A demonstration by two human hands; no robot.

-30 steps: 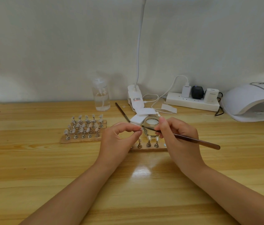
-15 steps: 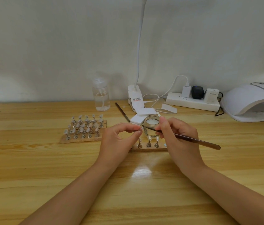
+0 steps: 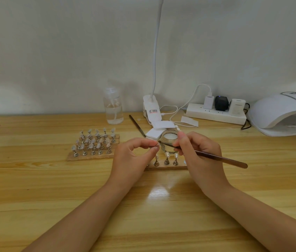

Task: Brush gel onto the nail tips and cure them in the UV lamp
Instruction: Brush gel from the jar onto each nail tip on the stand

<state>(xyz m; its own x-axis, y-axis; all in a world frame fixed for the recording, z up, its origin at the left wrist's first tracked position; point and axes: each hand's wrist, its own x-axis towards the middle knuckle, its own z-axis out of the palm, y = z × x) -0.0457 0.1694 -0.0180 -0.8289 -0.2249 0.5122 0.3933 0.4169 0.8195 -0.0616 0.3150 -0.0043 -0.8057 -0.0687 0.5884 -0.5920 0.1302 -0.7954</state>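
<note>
Over a wooden tabletop, the left hand pinches a small nail tip between thumb and forefinger. The right hand grips a brush, bristles touching that tip. Just behind sit a stand of tips and a gel jar. The UV lamp is far right.

- We count two hands: left hand, right hand.
- Two brushes: held brush, spare brush.
- One gel jar.
- Two nail-tip stand boards: left board, near board.
- One UV lamp.
- One pump bottle.
- One power strip with three plugs.
</note>
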